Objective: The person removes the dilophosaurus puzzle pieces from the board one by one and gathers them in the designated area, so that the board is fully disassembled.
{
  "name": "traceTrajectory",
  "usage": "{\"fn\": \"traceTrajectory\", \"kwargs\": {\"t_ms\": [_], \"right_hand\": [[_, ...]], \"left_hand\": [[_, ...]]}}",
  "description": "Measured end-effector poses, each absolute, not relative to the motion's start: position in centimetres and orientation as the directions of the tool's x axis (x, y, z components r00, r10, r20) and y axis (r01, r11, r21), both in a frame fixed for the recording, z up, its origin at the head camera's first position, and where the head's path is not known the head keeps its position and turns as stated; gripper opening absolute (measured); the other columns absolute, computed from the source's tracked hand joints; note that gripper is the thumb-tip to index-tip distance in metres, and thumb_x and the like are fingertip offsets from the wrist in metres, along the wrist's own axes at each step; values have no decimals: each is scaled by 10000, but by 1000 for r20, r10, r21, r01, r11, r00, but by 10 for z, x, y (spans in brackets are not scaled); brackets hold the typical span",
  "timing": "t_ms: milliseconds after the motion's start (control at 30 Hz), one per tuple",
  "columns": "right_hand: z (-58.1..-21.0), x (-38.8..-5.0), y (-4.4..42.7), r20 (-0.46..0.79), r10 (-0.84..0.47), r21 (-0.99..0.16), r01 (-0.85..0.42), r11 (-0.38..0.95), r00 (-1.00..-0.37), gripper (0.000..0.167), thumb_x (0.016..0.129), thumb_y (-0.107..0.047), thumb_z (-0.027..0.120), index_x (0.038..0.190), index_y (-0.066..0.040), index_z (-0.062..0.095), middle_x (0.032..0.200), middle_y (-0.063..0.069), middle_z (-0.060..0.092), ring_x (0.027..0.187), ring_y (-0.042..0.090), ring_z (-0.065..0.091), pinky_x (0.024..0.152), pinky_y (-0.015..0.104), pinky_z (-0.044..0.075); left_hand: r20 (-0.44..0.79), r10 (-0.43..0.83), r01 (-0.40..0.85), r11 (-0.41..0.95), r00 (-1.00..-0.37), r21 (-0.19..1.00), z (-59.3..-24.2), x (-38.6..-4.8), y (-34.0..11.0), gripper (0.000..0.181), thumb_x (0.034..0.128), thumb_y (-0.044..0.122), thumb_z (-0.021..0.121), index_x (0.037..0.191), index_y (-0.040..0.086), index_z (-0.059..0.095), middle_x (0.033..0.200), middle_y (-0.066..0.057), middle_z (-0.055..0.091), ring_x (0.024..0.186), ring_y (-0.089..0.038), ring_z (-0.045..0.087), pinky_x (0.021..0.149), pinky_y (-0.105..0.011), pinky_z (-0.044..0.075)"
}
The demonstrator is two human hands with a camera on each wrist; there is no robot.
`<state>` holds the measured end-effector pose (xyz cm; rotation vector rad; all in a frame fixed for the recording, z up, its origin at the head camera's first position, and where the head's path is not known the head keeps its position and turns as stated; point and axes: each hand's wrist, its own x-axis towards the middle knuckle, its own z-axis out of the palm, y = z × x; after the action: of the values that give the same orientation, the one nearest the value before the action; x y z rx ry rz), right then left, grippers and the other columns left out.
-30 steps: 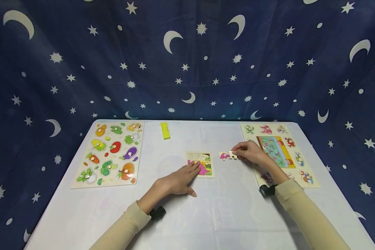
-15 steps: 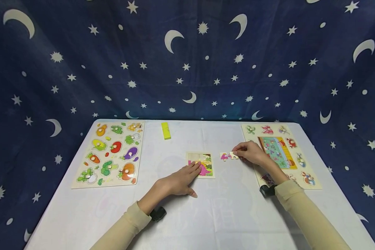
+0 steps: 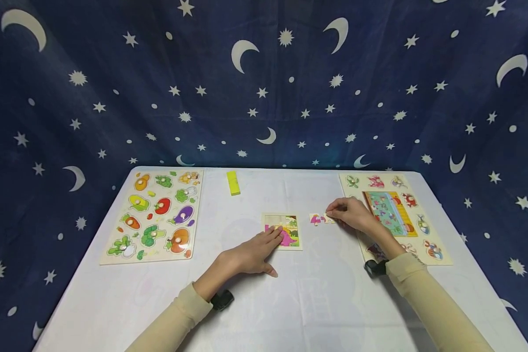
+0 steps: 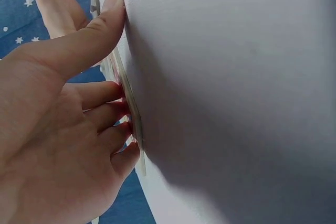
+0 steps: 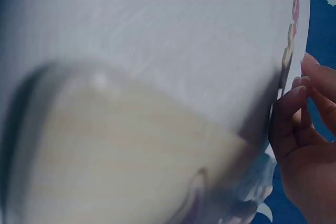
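My left hand [image 3: 259, 249] lies with its fingers stretched over a small square wooden jigsaw puzzle [image 3: 292, 239] with a pink dinosaur picture. In the left wrist view, the fingertips of that hand [image 4: 79, 124] rest along the puzzle board's edge. To the right of it, my right hand [image 3: 354, 215] has its thumb and fingers brought together at a cream puzzle piece [image 3: 329, 219], partly hidden by the fingertips. A pink puzzle piece [image 3: 315, 219] lies just left of that piece. The right wrist view shows the right hand [image 5: 310, 129] at the row of pieces from the side.
A vegetable peg puzzle board [image 3: 158, 252] lies at the left of the white table [image 3: 264, 313]. Another peg board [image 3: 427, 256], with sea animals, sits at the right, under the right forearm. A yellow block [image 3: 233, 183] stands near the back edge. Behind hangs a starry blue cloth [image 3: 202, 58].
The right fingertips cover slightly more of the cream puzzle piece, which sits lower against its pink neighbour. My left hand stays in place on the small puzzle.
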<state>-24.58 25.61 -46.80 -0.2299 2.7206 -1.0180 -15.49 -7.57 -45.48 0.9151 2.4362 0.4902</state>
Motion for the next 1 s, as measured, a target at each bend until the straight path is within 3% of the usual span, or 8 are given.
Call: {"fn": "traceTrajectory", "kwargs": {"t_ms": [667, 1000], "right_hand": [[-462, -245, 199, -104, -359, -772, -152, 618, -928, 129, 964, -144, 716, 1025, -44, 769, 776, 86, 708, 615, 170, 579, 544, 265, 494], [-467, -244, 177, -96, -419, -772, -198, 604, -903, 123, 950, -125, 724, 1029, -47, 777, 753, 59, 689, 597, 153, 568, 539, 258, 486]], "left_hand": [[-311, 687, 526, 712, -657, 465, -454, -157, -76, 1008, 893, 403, 784, 1646, 73, 201, 1748, -54, 57, 1616, -230, 34, 1303, -415, 159], [-316, 691, 521, 708, -649, 477, -454, -157, -76, 993, 895, 406, 785, 1644, 80, 220, 1747, -39, 74, 1615, -219, 50, 1295, -416, 193]]}}
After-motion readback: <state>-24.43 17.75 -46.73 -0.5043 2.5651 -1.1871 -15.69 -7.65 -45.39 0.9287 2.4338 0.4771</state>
